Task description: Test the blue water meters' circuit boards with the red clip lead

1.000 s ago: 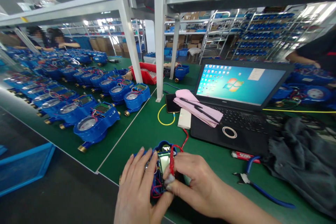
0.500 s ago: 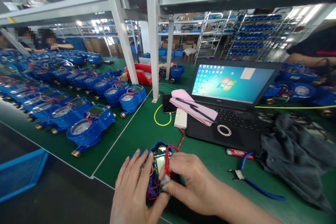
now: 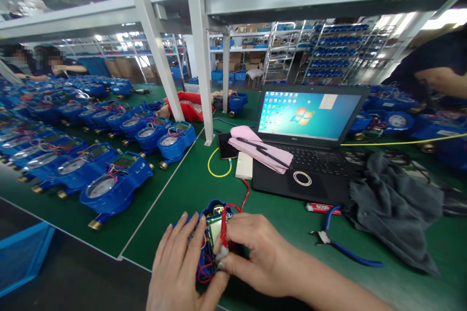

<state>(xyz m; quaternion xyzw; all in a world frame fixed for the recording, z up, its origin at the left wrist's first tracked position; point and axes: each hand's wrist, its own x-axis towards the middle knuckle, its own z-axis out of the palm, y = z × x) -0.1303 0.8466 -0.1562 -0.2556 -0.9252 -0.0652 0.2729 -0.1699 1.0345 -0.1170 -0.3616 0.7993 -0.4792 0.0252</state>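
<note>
In the lower middle lies a blue water meter with its display, circuit board and thin red wires exposed. My left hand rests over its left side, fingers stretched along it and thumb curved round the near edge. Thumb and fingers of my right hand pinch a greyish-white plug on a twisted red cable, pressed down over the board. Whatever lies under the plug is hidden by my fingers. The cable runs back to a white box beside the laptop.
Rows of blue water meters fill the left bench. A laptop stands behind my hands, with a folded pink cloth on its corner. Blue-handled cutters and a grey cloth lie right. Shelf posts rise behind.
The whole view has shifted slightly, with the bench things sliding left. My hands keep the same hold on the meter and the plug.
</note>
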